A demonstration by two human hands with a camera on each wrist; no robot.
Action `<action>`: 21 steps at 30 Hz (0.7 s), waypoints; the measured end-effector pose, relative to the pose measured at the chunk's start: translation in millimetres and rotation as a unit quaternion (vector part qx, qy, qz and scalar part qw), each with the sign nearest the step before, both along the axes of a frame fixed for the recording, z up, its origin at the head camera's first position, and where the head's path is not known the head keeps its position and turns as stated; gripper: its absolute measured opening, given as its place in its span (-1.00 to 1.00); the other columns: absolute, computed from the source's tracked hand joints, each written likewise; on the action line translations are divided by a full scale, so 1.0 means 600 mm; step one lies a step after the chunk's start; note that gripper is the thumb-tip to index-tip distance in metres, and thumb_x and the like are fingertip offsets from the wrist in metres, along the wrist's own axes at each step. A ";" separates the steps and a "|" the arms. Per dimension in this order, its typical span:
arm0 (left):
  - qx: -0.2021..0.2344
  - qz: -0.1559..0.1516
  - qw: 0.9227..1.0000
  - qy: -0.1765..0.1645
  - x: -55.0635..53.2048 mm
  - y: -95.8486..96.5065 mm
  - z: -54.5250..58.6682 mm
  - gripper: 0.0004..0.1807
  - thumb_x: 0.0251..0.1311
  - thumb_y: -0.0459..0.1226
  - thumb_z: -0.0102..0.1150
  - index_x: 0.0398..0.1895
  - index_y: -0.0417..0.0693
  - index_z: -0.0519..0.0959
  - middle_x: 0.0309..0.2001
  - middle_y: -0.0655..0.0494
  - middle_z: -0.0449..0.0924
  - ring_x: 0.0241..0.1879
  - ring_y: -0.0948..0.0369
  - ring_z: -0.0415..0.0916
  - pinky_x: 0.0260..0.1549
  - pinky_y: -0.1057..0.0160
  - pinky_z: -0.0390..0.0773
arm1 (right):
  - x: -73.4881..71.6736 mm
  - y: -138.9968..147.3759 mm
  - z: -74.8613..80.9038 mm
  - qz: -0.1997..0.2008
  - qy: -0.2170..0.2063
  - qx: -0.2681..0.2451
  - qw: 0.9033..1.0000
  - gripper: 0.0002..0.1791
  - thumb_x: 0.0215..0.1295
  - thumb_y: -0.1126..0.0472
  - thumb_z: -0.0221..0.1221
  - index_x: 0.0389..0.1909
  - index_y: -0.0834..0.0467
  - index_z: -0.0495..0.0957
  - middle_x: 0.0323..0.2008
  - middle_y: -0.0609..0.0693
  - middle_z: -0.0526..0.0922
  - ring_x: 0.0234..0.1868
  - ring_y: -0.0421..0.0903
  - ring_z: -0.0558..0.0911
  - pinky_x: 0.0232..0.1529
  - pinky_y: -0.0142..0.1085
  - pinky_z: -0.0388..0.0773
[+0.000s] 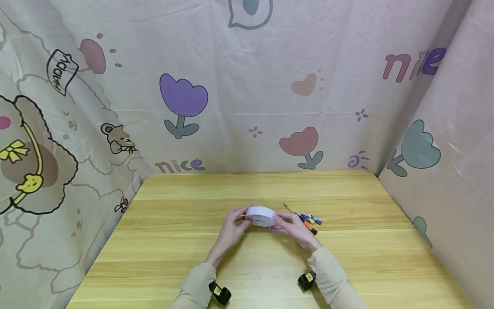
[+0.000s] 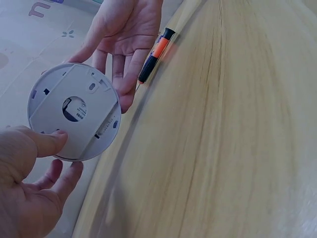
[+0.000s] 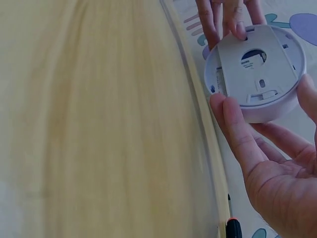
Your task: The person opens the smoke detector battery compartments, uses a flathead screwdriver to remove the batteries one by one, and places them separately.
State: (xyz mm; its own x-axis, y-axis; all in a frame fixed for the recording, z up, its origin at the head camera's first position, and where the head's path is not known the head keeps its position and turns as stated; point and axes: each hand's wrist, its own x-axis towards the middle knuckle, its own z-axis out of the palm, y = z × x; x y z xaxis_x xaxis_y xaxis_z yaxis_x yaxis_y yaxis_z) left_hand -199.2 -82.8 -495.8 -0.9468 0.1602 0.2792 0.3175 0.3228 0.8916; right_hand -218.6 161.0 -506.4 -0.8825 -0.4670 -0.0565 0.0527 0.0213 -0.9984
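A round white device that looks like a smoke detector [image 1: 260, 216] is held up between both hands over the middle of the table. My left hand [image 1: 231, 229] pinches its left edge; in the left wrist view the thumb presses the back plate [image 2: 49, 116], with fingers under the rim. On the opposite edge, my right hand [image 1: 295, 229] grips it between thumb and fingers, fingertips at the plate's border in the right wrist view. That back face has a round central hole [image 3: 253, 58] and small slots. Printed text shows through the hole.
Right of the hands lies a screwdriver [image 1: 308, 226] with an orange and black handle, its shaft pointing away. Several blue and white batteries [image 1: 315, 219] lie beside it on the wooden table [image 1: 173, 223]. A patterned curtain [image 1: 239, 86] hangs behind the table and along its sides.
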 end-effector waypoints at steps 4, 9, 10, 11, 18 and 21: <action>0.038 -0.023 0.999 -0.016 -0.003 -0.002 -0.002 -0.44 0.25 -0.52 0.19 0.35 -0.28 0.45 0.15 -0.41 0.47 0.16 -0.30 0.57 0.21 -0.01 0.61 | 0.000 -0.001 0.001 -0.005 0.004 -0.004 1.000 -0.33 0.51 0.09 0.11 0.38 0.52 0.24 0.26 0.52 0.45 0.13 0.27 0.67 0.23 -0.15 0.64; 0.060 -0.067 0.995 -0.049 -0.005 -0.006 -0.006 -0.39 0.34 -0.50 0.10 0.45 -0.42 0.24 0.43 -0.47 0.25 0.36 -0.31 0.36 0.33 0.01 0.45 | 0.000 -0.001 0.002 -0.033 0.009 0.011 0.999 -0.31 0.46 0.13 0.18 0.38 0.52 0.24 0.21 0.52 0.50 0.13 0.24 0.68 0.23 -0.14 0.65; 0.057 -0.074 0.994 -0.058 -0.005 -0.007 -0.006 -0.37 0.36 -0.48 0.08 0.46 -0.44 0.20 0.46 -0.46 0.19 0.39 -0.30 0.32 0.35 -0.01 0.41 | 0.000 -0.001 0.002 -0.042 0.009 0.017 0.999 -0.31 0.45 0.13 0.19 0.38 0.52 0.24 0.20 0.51 0.51 0.12 0.22 0.69 0.22 -0.14 0.65; 0.053 -0.079 0.993 -0.067 -0.004 -0.007 -0.006 -0.36 0.39 -0.45 0.07 0.48 -0.45 0.15 0.48 -0.44 0.15 0.42 -0.29 0.27 0.38 -0.02 0.37 | 0.000 -0.001 0.002 -0.051 0.009 0.021 0.998 -0.30 0.43 0.14 0.21 0.38 0.52 0.25 0.20 0.50 0.53 0.12 0.20 0.69 0.22 -0.13 0.65; 0.025 -0.084 0.991 -0.103 -0.004 -0.010 -0.007 -0.28 0.49 -0.18 0.05 0.50 -0.47 0.09 0.46 -0.43 0.21 0.44 -0.23 0.28 0.40 -0.09 0.37 | 0.000 -0.003 0.003 -0.076 0.023 0.059 0.995 -0.32 0.34 0.14 0.30 0.33 0.46 0.36 0.23 0.41 0.55 0.16 0.04 0.67 0.17 -0.29 0.67; 0.030 -0.100 0.988 -0.115 -0.008 -0.010 -0.011 -0.20 0.44 -0.17 0.14 0.49 -0.51 0.04 0.44 -0.47 0.21 0.41 -0.24 0.32 0.35 0.03 0.45 | 0.001 -0.003 0.004 -0.069 0.029 0.063 0.995 -0.30 0.29 0.14 0.34 0.33 0.44 0.37 0.25 0.40 0.55 0.20 0.08 0.66 0.16 -0.32 0.67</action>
